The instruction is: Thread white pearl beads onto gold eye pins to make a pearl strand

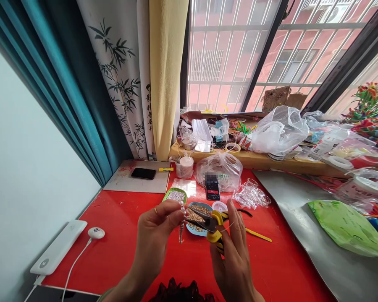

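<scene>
My left hand (159, 228) pinches a short string of silvery-white beads (181, 228) that hangs down from the fingertips. Yellow-and-black pliers (212, 224) are held in my right hand (234, 247), their jaws apart and pointing left toward the beads. A thin clear thread (229, 228) loops beside the right fingers. Behind the hands sit a green dish of white beads (175, 194) and a light blue dish of gold beads (200, 209), the blue one partly hidden by the pliers.
Beyond the dishes are a lit phone (212, 186), a bulging plastic bag (227, 167) and clear bead strands (252, 193). At right lies a green packet (348, 226) on a grey sheet (296, 222). A white power strip (59, 247) rests at left on the red table (119, 235).
</scene>
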